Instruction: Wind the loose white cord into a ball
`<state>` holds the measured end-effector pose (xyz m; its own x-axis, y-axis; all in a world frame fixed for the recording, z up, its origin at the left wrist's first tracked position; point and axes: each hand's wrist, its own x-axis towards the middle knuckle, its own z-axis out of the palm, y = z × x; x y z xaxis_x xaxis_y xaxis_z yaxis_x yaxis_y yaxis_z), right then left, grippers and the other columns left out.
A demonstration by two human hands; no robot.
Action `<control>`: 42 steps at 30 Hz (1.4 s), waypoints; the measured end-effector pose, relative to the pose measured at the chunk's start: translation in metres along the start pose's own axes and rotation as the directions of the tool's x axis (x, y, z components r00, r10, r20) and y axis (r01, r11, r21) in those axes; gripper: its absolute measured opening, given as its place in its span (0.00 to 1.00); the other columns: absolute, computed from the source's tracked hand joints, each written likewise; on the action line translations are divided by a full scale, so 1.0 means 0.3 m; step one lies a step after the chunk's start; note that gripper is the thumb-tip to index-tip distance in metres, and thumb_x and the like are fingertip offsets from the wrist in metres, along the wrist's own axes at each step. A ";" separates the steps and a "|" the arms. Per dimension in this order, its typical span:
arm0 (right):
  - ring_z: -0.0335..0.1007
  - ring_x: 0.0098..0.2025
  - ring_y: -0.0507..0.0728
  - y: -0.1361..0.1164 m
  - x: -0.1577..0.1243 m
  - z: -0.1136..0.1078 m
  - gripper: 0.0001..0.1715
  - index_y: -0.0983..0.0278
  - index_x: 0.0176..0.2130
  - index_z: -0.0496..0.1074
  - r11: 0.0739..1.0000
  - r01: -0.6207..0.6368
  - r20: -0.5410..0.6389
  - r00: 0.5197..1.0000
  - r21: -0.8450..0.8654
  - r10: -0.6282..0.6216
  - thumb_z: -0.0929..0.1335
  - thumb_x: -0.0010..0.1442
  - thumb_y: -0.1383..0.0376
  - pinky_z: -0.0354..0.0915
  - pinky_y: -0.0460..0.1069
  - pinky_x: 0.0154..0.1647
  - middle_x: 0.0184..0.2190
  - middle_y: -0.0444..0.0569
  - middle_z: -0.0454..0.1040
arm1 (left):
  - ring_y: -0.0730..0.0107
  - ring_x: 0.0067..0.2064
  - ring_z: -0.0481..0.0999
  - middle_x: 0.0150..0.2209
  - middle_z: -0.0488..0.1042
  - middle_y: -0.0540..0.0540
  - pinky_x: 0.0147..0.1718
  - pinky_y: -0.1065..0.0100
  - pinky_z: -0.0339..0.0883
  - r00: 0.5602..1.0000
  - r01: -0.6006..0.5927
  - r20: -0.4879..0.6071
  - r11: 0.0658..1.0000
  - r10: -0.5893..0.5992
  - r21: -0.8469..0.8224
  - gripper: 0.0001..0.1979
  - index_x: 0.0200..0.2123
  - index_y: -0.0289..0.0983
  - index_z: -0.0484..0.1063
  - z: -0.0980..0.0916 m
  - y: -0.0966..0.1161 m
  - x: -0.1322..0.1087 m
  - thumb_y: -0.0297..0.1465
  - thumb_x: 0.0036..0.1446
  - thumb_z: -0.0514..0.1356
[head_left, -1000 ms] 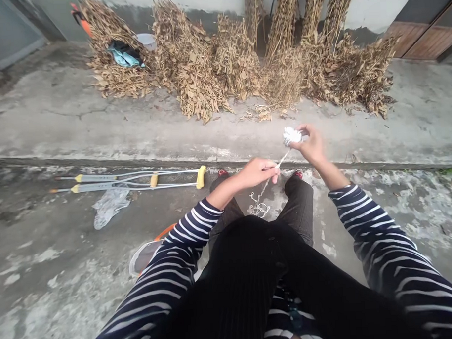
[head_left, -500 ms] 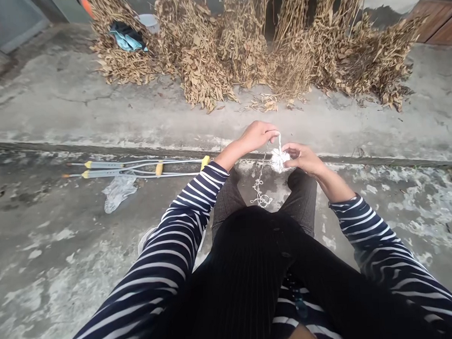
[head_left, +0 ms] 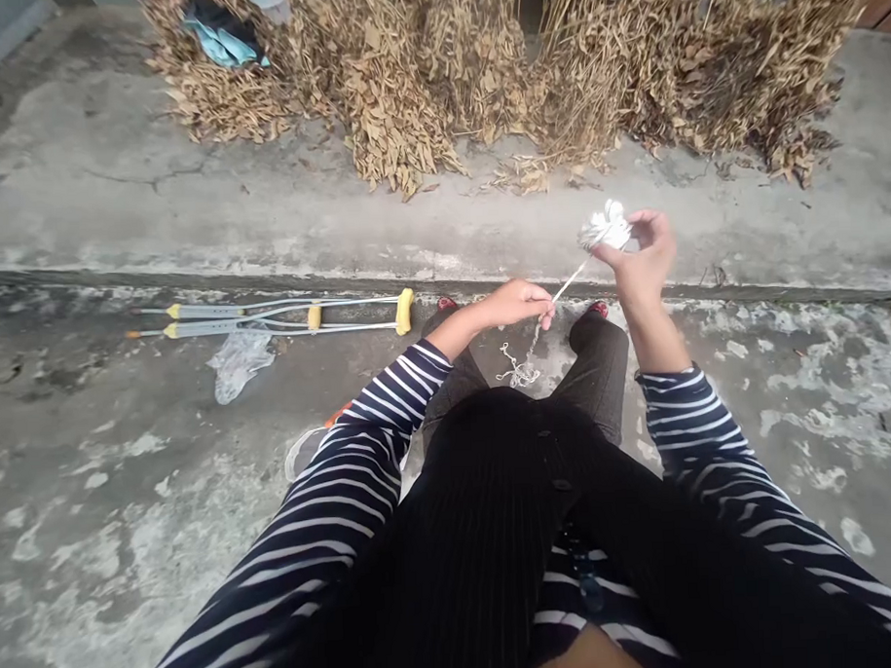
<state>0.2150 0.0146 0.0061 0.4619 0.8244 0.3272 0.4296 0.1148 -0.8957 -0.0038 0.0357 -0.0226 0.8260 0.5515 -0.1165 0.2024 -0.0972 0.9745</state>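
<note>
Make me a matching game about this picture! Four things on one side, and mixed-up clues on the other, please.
Things:
1. crutches
2. plastic bag
3. left hand
4. bundle of cord

Clues:
A. pinching the white strand
B. held in the right hand
C. see-through and crumpled
D. grey with yellow parts

Right pairs: 1-D, 2-C, 3-A, 4-B
</note>
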 end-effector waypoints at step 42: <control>0.71 0.30 0.51 -0.232 0.193 -0.177 0.23 0.62 0.38 0.80 0.851 -0.195 0.343 0.939 0.488 0.018 0.72 0.38 0.72 0.66 0.47 0.26 0.34 0.45 0.78 | 0.69 0.40 0.79 0.35 0.82 0.44 0.48 0.67 0.68 0.993 -0.010 -0.120 0.993 -0.005 -0.118 0.08 0.34 0.32 0.80 0.016 -0.316 0.045 0.30 0.54 0.62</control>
<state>0.2530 0.0248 0.1034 0.1754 0.9665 0.1874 -0.1028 0.2073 -0.9729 -0.0094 0.0484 -0.1173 0.7558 0.6476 -0.0971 0.1309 -0.0041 0.9914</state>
